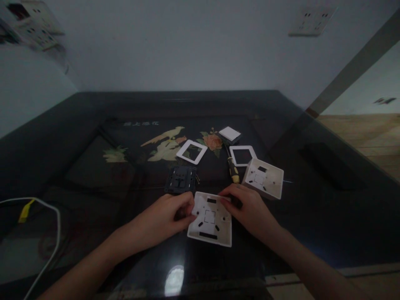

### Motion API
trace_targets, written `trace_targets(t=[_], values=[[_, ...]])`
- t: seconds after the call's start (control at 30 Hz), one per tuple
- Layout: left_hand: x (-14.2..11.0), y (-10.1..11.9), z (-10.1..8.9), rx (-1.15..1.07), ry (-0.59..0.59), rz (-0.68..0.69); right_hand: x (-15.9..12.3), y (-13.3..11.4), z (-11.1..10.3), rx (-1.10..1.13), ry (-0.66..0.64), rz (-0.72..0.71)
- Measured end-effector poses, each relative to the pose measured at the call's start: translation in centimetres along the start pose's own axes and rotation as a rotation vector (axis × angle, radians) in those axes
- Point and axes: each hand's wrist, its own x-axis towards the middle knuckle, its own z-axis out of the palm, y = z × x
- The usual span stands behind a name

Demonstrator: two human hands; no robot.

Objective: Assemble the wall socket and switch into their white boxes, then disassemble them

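A white square wall-socket back box (210,217), its open side facing up, sits between my hands near the front of the dark table. My left hand (178,214) grips its left wall between thumb and curled fingers. At the upper right corner, my right hand (242,202) pinches the box's rim. Just beyond my left hand lies a black socket module (181,179), with a few small screws (197,179) at its right side. A second white back box (265,178) stands tilted beyond my right hand.
A yellow-and-black screwdriver (233,168) lies between two white cover frames, one on the left (191,151) and one on the right (243,155). Behind them is a white-faced module (230,134). A white cable (58,225) with a yellow tag runs along the left. Wall sockets (312,21) are behind.
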Motion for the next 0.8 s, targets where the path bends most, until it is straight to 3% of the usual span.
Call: trace_targets(t=[0.2,0.47,0.6,0.8], values=[[0.0,-0.1,0.0,-0.078,-0.039,0.038,0.1,0.0,-0.5,0.024,0.022,0.056],[-0.2,0.5,-0.2,-0.418,0.116,0.101,0.4,0.7,-1.4,0.163,-0.05,0.117],[-0.2,0.4,-0.1,-0.446,0.142,0.126,0.6,0.8,-1.8,0.209,-0.071,0.118],[-0.2,-0.2,0.3,-0.579,0.106,0.031,0.0,0.5,-1.7,0.115,0.15,0.09]])
